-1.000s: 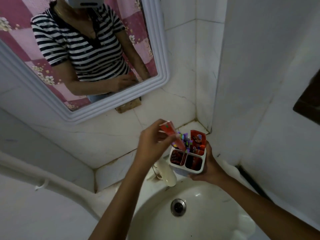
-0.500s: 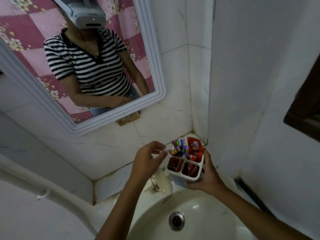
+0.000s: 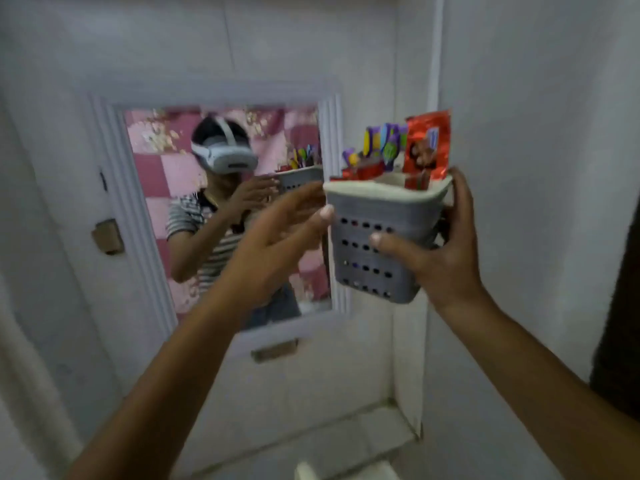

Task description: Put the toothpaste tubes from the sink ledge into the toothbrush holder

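Observation:
The white toothbrush holder (image 3: 377, 249), with rows of small holes in its side, is lifted high in front of the wall. My right hand (image 3: 440, 261) grips it from the right and below. Red toothpaste tubes (image 3: 427, 147) stand in it beside several purple and yellow toothbrushes (image 3: 382, 142). My left hand (image 3: 277, 233) is at the holder's left side with spread fingers, its thumb tip touching the left wall below the rim; the frame is blurred, so a firm grip is unclear.
A white-framed mirror (image 3: 114, 188) hangs on the tiled wall to the left and reflects the person. The tiled ledge (image 3: 332, 441) lies low in the corner. A dark object (image 3: 620, 306) fills the right edge.
The holder has been raised from above the sink to mirror height. My left hand, which let go of a red tube into the holder, has come up to the holder's left side. The view tilted upward.

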### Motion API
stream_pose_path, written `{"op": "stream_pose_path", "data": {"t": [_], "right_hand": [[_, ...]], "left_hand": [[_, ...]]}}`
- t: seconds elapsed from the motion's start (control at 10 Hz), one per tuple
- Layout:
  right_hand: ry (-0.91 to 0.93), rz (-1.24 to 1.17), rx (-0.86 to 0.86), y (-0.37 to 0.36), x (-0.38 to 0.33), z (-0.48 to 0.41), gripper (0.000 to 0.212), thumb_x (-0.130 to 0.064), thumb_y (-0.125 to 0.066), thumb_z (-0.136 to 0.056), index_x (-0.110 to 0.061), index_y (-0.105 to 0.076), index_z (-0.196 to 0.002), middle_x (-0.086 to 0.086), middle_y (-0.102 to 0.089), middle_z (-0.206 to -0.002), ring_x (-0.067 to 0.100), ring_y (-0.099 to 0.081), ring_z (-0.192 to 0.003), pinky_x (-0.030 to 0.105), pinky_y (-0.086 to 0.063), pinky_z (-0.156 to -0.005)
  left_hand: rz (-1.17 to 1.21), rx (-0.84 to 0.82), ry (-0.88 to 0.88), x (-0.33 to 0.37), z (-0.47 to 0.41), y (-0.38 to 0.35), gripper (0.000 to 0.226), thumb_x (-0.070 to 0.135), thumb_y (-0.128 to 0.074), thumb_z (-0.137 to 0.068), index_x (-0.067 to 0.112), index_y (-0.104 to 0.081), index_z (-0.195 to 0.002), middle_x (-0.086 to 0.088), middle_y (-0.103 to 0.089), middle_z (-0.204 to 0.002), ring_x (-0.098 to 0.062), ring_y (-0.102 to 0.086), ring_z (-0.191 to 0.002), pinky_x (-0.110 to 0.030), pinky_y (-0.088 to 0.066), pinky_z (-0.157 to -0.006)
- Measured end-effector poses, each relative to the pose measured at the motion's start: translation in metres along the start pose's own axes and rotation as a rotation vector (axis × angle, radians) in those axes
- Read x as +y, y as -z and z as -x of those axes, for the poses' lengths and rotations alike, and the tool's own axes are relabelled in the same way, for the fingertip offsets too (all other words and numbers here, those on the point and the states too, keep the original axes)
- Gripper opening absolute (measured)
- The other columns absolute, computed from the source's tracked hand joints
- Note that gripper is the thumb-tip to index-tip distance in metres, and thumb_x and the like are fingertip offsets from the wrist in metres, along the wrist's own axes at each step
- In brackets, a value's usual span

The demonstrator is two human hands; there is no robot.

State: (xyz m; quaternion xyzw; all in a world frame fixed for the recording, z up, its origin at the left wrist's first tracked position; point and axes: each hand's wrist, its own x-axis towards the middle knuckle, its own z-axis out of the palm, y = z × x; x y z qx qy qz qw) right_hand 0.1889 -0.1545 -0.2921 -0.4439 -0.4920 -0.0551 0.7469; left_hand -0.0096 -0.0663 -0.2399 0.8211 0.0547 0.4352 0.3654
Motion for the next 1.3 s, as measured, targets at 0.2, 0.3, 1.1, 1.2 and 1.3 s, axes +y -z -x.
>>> {"op": "stream_pose_path", "data": {"t": [0.2,0.3,1.1,1.2,1.3], "right_hand": [[0.136,-0.151,0.183,-0.017,-0.135,-0.163,0.128,-0.034,-0.097,-0.048,-0.025,-0.039,-0.161,0.008,-0.068,-0.144,0.024,-0.075,-0.121,0.054,-0.066,-0.096],[0.188,-0.164,0.230,-0.028,-0.195,-0.223,0.132,-0.035,-0.096,-0.049,-0.034,-0.031,-0.164,0.002,-0.059,-0.149,0.022,-0.070,-0.125,0.052,-0.065,-0.100],[0.253,0.702,0.352,-0.113,-0.130,-0.378,0.099,-0.051,-0.061,-0.106,-0.002,-0.005,-0.171,0.021,-0.004,-0.180,0.034,-0.004,-0.169,0.047,-0.001,-0.136],[0.257,0.736,0.306,-0.110,-0.117,-0.369,0.090,-0.050,-0.051,-0.111,-0.003,-0.002,-0.171,0.018,0.001,-0.181,0.031,-0.001,-0.169,0.047,0.000,-0.135],[0.285,0.704,0.192,-0.107,-0.113,-0.350,0.083,-0.047,-0.042,-0.115,-0.004,0.001,-0.171,0.016,0.005,-0.181,0.029,0.002,-0.169,0.047,0.001,-0.137]], "left_hand": [[-1.095,0.385,-0.418,0.106,-0.100,0.080,0.061,0.054,-0.049,-0.092,0.024,-0.043,-0.145,0.000,-0.043,-0.153,-0.021,-0.039,-0.140,-0.043,-0.035,-0.111],[-1.370,0.444,-0.457,0.133,-0.143,0.113,0.069,0.056,-0.043,-0.093,0.018,-0.034,-0.150,-0.004,-0.028,-0.161,-0.026,-0.024,-0.150,-0.050,-0.024,-0.117],[-1.420,0.251,-0.186,0.096,-0.204,0.164,0.082,0.049,-0.043,-0.097,0.024,0.009,-0.155,0.002,0.008,-0.165,-0.017,0.014,-0.152,-0.039,0.009,-0.123],[-1.431,0.244,-0.163,0.096,-0.200,0.164,0.082,0.047,-0.044,-0.097,0.023,0.010,-0.154,0.001,0.010,-0.165,-0.018,0.015,-0.152,-0.040,0.007,-0.124],[-1.465,0.227,-0.154,0.104,-0.199,0.160,0.080,0.047,-0.043,-0.097,0.021,0.007,-0.155,-0.001,0.009,-0.166,-0.019,0.012,-0.152,-0.041,0.003,-0.125]]}}
